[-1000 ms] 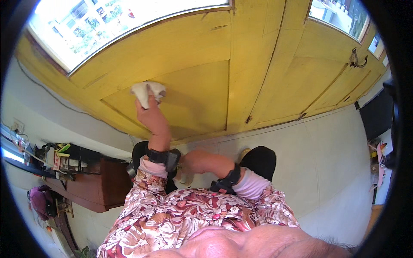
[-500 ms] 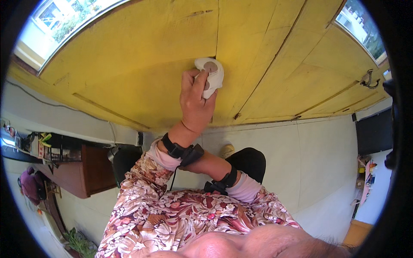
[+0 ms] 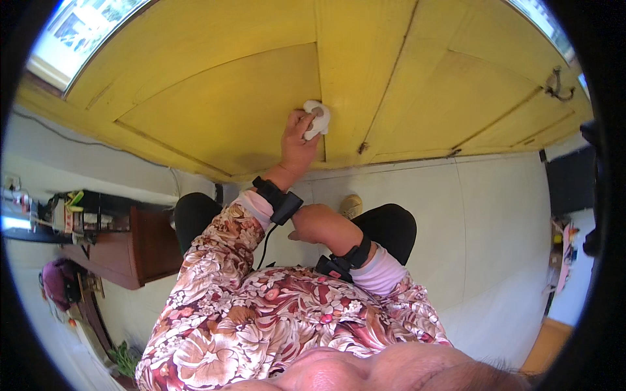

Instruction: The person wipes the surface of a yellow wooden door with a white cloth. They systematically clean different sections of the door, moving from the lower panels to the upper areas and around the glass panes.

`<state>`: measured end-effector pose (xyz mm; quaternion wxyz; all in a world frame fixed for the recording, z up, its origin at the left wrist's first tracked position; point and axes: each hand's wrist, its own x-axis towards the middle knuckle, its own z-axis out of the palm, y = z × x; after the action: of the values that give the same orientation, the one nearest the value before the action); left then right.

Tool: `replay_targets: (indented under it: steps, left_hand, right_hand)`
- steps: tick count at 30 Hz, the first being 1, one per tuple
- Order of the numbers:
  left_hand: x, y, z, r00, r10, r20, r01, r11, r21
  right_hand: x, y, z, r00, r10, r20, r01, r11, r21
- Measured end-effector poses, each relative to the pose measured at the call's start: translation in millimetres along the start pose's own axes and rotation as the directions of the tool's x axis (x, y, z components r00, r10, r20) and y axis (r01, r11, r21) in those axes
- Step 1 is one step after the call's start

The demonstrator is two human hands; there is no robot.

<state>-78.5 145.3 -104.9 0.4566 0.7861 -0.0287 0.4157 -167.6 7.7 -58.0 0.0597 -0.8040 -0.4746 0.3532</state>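
Observation:
My left hand [image 3: 297, 140] is raised against a yellow wooden door [image 3: 215, 111] and presses a crumpled white cloth [image 3: 317, 117] onto it, at the edge of the left panel beside the centre stile. My right hand [image 3: 312, 225] rests low by my dark-clad knees, just under my left wrist; its fingers are hidden. Both wrists carry black bands, and both sleeves are flowered.
A metal latch [image 3: 554, 81] hangs on the door's right leaf. A brown wooden cabinet [image 3: 134, 251] with clutter on top stands at the left. A window [image 3: 78, 32] is at the upper left. The pale floor [image 3: 489, 234] spreads to the right, with a shoe tip [image 3: 352, 205] between my knees.
My left hand has swept the cloth rightward across the door, from the left panel to the centre stile. My right hand has stayed low near my knees.

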Motion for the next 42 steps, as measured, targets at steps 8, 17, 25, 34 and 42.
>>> replay_targets:
  steps: [8,17,25,34,42]
  left_hand:
    - [-49.4,-53.1,29.0,0.988,-0.019,0.15,0.019,1.0,0.002]
    - [-116.3,-93.1,68.0,0.887,-0.428,0.174,0.433,0.901,0.013]
    - [-128.1,-80.0,88.7,0.575,-0.806,0.142,0.761,0.462,-0.456]
    - [-87.5,-61.6,79.4,0.379,-0.813,0.442,0.78,0.024,-0.625]
    - [-72.2,-49.1,61.7,0.514,-0.788,0.339,0.582,0.03,-0.813]
  right_hand:
    - [-15.6,-4.6,-14.3,0.989,-0.087,-0.122,0.092,0.995,0.032]
    - [-14.8,-12.2,-14.3,0.991,-0.063,-0.114,0.068,0.997,0.037]
    - [-13.1,-10.7,-17.3,0.965,-0.098,-0.243,0.118,0.991,0.068]
    - [8.7,3.6,-16.5,0.841,-0.236,-0.487,0.264,0.965,-0.013]
    - [22.4,16.0,-29.4,0.742,-0.255,-0.621,0.368,0.928,0.058]
